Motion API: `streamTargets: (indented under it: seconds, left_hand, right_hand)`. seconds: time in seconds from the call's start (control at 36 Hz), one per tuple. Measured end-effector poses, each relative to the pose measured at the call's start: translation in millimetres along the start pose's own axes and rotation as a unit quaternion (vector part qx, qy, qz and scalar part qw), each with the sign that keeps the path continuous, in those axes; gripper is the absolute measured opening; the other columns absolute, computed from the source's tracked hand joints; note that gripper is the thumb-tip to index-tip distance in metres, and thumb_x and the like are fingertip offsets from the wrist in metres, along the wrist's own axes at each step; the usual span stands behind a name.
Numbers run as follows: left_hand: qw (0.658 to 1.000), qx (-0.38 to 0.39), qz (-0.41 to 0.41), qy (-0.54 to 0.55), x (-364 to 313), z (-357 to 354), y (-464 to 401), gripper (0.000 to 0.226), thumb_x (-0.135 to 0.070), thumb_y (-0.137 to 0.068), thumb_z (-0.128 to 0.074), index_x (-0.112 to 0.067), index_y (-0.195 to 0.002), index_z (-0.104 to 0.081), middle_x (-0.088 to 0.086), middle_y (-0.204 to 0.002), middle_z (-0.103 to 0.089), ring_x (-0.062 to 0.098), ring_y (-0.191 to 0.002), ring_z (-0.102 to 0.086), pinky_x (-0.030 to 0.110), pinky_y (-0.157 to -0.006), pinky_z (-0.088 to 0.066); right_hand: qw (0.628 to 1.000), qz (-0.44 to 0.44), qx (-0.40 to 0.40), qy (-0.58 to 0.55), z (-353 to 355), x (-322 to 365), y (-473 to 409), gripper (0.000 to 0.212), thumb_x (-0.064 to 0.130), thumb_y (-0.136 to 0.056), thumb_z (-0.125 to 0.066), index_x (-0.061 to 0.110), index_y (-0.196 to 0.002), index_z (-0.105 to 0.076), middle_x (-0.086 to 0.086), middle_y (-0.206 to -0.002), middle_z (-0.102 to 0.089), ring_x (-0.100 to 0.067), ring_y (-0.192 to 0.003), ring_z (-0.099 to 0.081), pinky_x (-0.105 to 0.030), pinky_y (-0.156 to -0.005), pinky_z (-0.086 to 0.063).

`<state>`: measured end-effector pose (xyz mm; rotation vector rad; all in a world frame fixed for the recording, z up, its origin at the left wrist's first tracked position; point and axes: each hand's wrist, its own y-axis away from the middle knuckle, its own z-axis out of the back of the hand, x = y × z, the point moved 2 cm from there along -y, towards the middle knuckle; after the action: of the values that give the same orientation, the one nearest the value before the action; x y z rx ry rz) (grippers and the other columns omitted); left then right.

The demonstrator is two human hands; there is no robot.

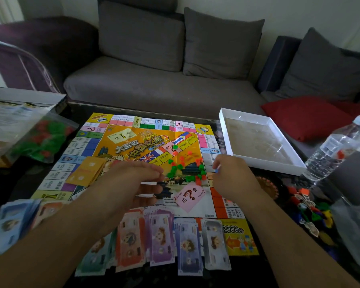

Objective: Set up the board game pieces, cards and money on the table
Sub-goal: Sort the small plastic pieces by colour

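Beyond my fingertips I count one game board (133,146) and one white box tray (258,140). Left of my fingers lies one stack of yellow cards (85,171); right, one water bottle (333,148). Below them, about six piles of paper money (160,235).

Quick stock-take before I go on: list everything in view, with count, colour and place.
game board: one, orange centre, mid-table
small houses: many, red and green, loose on the board's centre
yellow cards: one stack, board's left
pink chance card: one, board's near side
banknotes: several fanned stacks, pastel, near edge
box tray: one, white, right
water bottle: one, clear, far right
bag of houses: one, clear, left
left hand: holds white cards
right hand: pinches a small blue piece
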<state>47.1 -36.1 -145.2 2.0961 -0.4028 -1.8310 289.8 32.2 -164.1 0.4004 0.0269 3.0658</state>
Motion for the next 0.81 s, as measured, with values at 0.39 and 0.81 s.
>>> streamTargets:
  seconds: [0.39,0.81]
  left_hand:
    - [1.0,0.003,0.001,-0.008,0.5,3.1,-11.6,0.013,-0.004,-0.098,-0.066,-0.004,-0.1,-0.078,0.015,-0.093,-0.079,0.024,-0.071,-0.072,0.033,-0.056,-0.055]
    - [1.0,0.009,-0.004,-0.017,6.0,0.3,-16.8,0.014,-0.003,-0.098,-0.064,-0.004,-0.097,-0.079,0.015,-0.089,-0.078,0.024,-0.067,-0.071,0.031,-0.052,-0.054]
  right_hand:
    - [0.992,0.105,0.057,-0.03,-22.3,4.9,-37.3,0.048,0.012,-0.087,-0.08,0.035,-0.127,-0.067,0.006,-0.126,-0.067,-0.015,-0.113,-0.058,-0.039,-0.094,-0.059]
    - [0.986,0.15,0.065,-0.037,-28.7,4.7,-39.2,0.034,0.016,-0.096,-0.071,0.04,-0.12,-0.071,0.012,-0.106,-0.063,-0.011,-0.1,-0.06,-0.033,-0.084,-0.059]
